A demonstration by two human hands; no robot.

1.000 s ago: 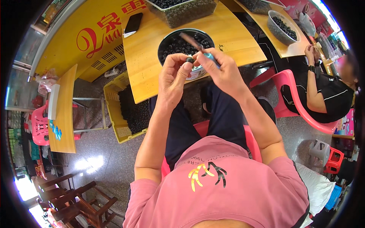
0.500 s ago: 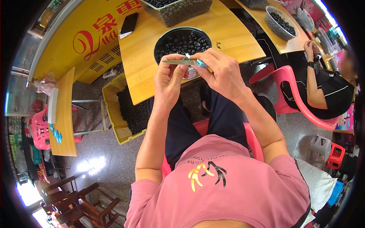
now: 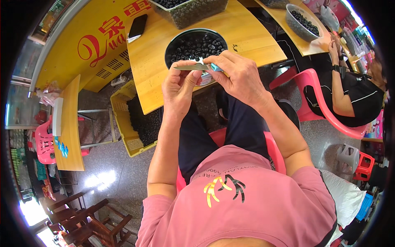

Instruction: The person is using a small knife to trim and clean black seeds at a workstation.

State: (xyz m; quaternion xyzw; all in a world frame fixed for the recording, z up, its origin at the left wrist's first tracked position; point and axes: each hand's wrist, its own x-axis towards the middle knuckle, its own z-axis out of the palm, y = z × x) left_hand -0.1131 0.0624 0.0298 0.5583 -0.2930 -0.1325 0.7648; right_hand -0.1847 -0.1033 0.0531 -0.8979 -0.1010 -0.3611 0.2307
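Both hands (image 3: 214, 80) raised, pinching knife (image 3: 193, 66)

We see a pale wooden worktop (image 3: 247, 37). On it sit a round dark bowl of small black pieces (image 3: 196, 45) at six o'clock, a black flat phone (image 3: 137, 28) at nine, and a clear rectangular tub (image 3: 191, 10) at twelve.

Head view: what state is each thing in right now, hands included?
Right hand: closed around a small knife's blue handle.
Small knife: held level, blade pointing to the person's left.
Left hand: fingertips pinched just under the blade; what they hold is hidden.
Round bowl: full of small dark pieces.
Yellow crate: on the floor, partly filled with dark material.
Phone: lying flat, screen dark.
Pink chair: occupied by another person.
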